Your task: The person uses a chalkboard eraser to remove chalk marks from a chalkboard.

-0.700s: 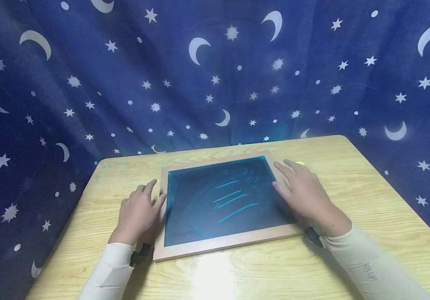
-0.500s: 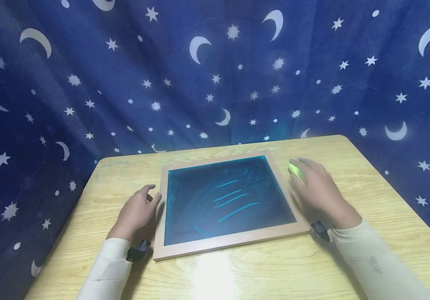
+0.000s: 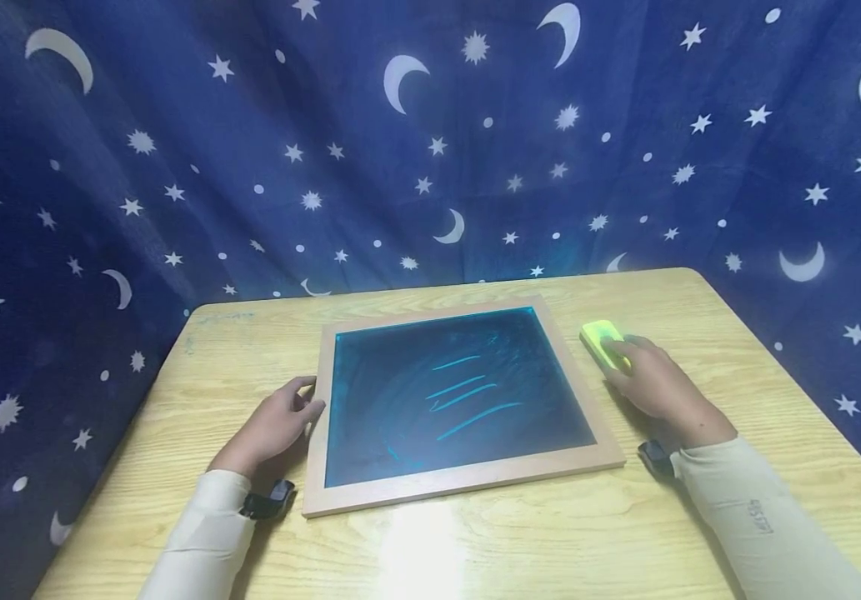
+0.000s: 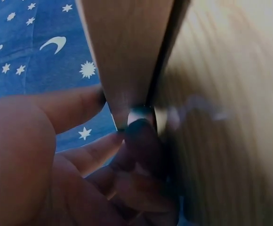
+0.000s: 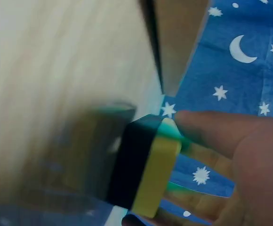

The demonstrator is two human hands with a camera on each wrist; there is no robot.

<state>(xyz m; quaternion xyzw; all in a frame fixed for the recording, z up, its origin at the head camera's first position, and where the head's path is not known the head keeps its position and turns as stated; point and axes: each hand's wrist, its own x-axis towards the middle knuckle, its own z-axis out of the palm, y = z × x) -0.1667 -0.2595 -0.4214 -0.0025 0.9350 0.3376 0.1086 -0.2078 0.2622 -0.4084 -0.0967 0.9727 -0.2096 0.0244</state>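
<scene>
A wood-framed chalkboard [image 3: 460,392] with several blue chalk strokes on its dark face lies on the table. My left hand [image 3: 272,421] holds its left frame edge, the thumb over the frame; in the left wrist view, other fingertips [image 4: 139,125] show at the frame's side [image 4: 127,52]. Right of the board, my right hand [image 3: 666,392] grips a yellow chalkboard eraser [image 3: 599,333] with blue-green chalk marks. Seen from the right wrist, the eraser [image 5: 157,174] has a black pad facing the tabletop, and the thumb [image 5: 202,125] reaches its top edge.
The light wooden table [image 3: 490,533] carries faint blue chalk smears near its back left corner. A dark blue curtain [image 3: 370,167] with moons and stars hangs behind and along both sides. Dark bands [image 3: 268,500] sit at both wrists.
My right hand has left the board's right frame edge, moved right and taken hold of the eraser. My left hand has shifted slightly at the left edge. The view has tilted a little.
</scene>
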